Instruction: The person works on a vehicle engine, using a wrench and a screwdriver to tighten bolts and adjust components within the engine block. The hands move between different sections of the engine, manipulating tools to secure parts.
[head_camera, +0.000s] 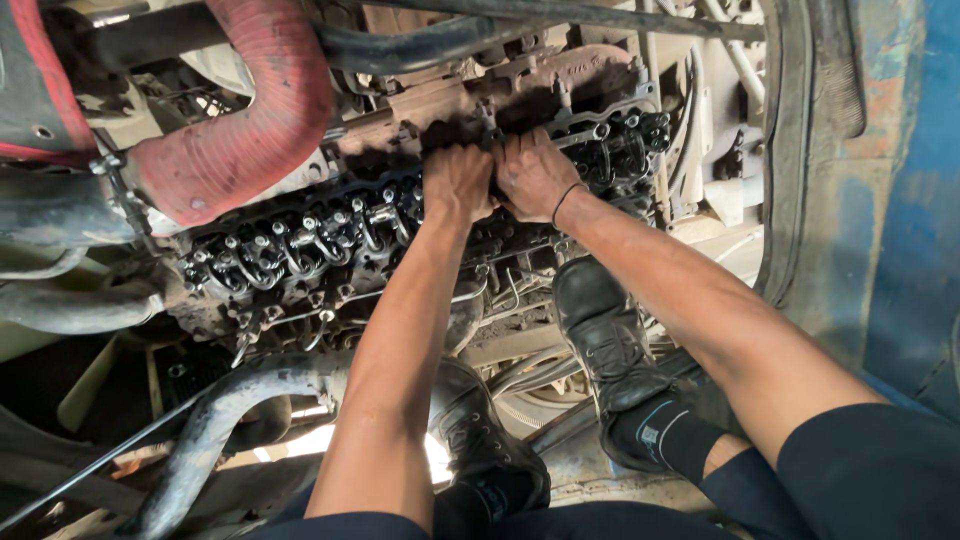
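Both the left hand (458, 182) and right hand (533, 176) are clenched together on a small part, hidden by the fingers, atop the oily black exposed engine head (310, 245); judging by this, loosening underway, needing steady force.

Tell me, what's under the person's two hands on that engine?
Both the left hand and right hand press on the oily cylinder head, among rocker arms and springs. Whatever part or tool they grip is covered by fingers.
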